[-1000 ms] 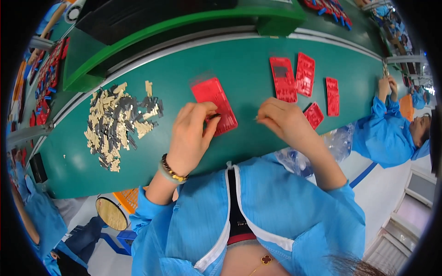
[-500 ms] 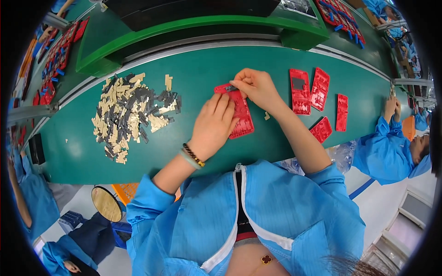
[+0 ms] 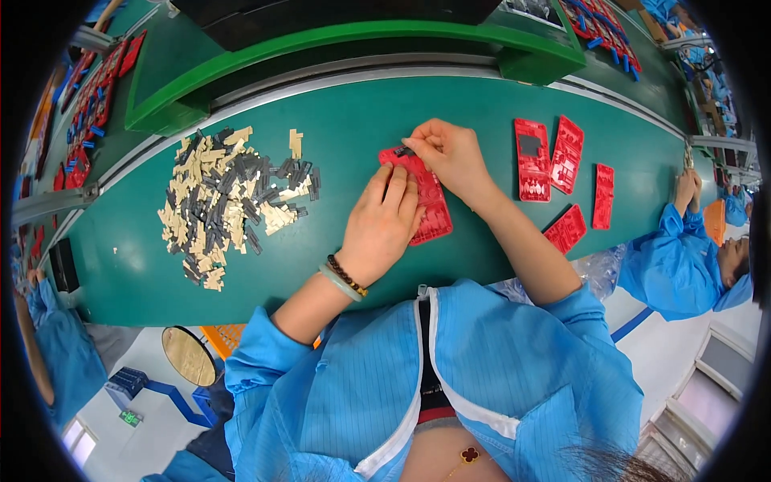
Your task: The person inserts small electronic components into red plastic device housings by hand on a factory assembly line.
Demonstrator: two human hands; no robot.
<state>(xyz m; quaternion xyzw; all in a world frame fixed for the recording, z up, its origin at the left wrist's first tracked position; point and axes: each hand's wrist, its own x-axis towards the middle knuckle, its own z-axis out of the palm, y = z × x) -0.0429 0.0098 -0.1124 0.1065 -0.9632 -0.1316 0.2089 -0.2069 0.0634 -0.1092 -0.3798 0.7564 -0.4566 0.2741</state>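
A red plastic case half with moulded ribs lies tilted on the green bench in front of me. My left hand rests over its left side, fingers bent and pressed on it, holding it down. At the case's far end, my right hand pinches a small dark grey strip between thumb and fingertips. The strip touches the case; its underside is hidden. Left of my hands spreads a pile of small beige and dark grey stepped pieces, with one beige piece lying apart.
Several red case parts lie to the right, among them one with a dark rectangle and a narrow one. A green-edged raised shelf runs along the back. A person in blue works at the right.
Both hands stay at the case; my left hand has slid slightly along it. The small beige piece right of the case no longer shows. The whole view has shifted a little.
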